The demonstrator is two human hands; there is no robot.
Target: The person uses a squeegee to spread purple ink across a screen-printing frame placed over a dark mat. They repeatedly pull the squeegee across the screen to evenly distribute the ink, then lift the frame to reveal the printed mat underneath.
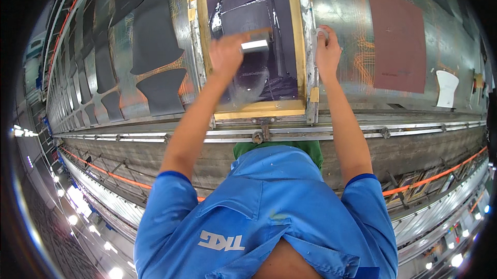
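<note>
A screen-printing frame with a yellow taped border lies on the long metal table in front of me. Wet, dark purple ink shines across its mesh. My left hand, blurred by motion, is closed around a squeegee over the middle of the mesh. The squeegee has a brown edge and a bright pale face; the fingers partly cover it. At the frame's right side, my right hand grips a pale grey handle by the metal outer edge.
Several dark grey cut pieces lie on the table to the left. On the right are a maroon sheet and a small white piece. A metal rail runs along the table's near edge, between me and the frame.
</note>
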